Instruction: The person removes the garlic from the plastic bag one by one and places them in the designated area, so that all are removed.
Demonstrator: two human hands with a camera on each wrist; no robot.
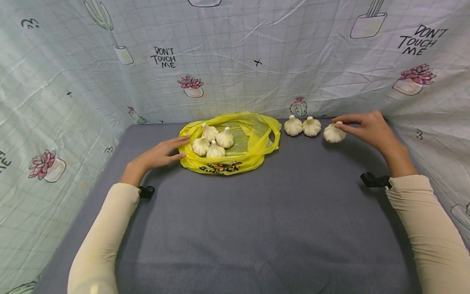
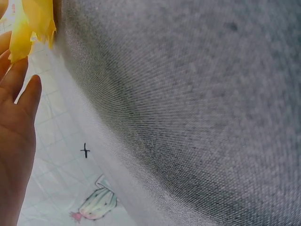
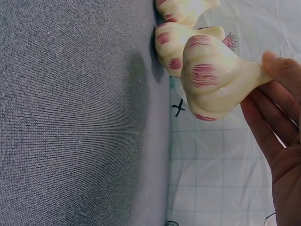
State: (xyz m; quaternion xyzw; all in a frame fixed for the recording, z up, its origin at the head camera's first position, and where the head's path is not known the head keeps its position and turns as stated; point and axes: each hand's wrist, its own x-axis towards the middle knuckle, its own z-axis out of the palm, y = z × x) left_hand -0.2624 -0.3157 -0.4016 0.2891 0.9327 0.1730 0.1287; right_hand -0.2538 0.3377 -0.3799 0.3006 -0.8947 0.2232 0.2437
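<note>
My right hand pinches a garlic bulb by its stem, near the table's back right. In the right wrist view this bulb is cream with reddish streaks and hangs just above the cloth. Two more garlic bulbs, one beside the other, sit left of it. A yellow plastic bag lies with its mouth spread, and several garlic bulbs rest inside its left part. With fairly straight fingers, my left hand touches the bag's left rim. The left wrist view catches only a corner of the bag.
Grey cloth covers the table. A pale printed curtain hangs along the back and both sides, close behind the bag and bulbs. Black straps are worn on both wrists.
</note>
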